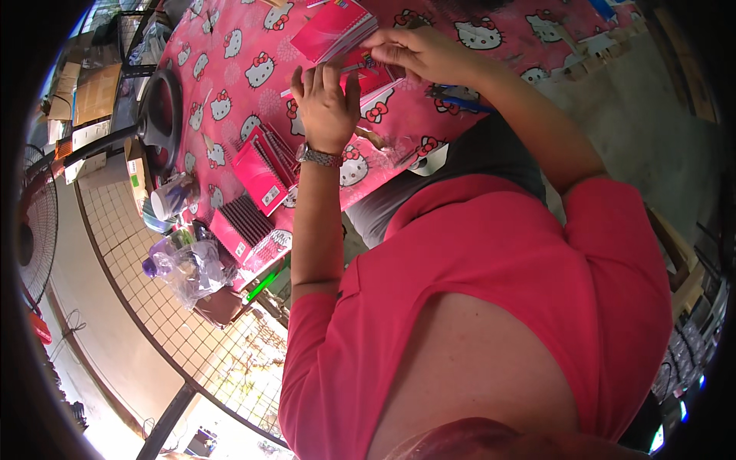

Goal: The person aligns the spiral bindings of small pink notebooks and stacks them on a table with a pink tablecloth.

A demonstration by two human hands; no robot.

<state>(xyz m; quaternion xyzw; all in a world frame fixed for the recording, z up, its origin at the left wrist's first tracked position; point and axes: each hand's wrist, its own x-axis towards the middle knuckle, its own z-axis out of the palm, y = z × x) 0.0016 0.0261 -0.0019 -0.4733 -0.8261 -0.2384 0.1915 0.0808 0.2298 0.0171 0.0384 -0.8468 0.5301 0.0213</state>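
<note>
Both my hands are over a pink-red notebook [373, 74] near the table edge. My left hand [328, 103], with a metal watch [319, 156] on its wrist, lies palm down at the notebook's left side; its fingers are bent and spread, their tips partly hidden. My right hand [418, 55] reaches in from the right, fingers stretched toward the notebook and its thumb lower down. Just beyond the hands is a stack of pink notebooks [331, 29]. Blue-handled pliers or a similar tool [464, 102] lie by my right forearm.
More spiral notebooks [264, 169] lie left of my left forearm, and another pile [239, 228] is nearer the corner. Clear plastic bags [195, 268] and a white-lidded jar [170, 198] sit along the left edge. A fan [34, 230] stands beyond the wire mesh [130, 245].
</note>
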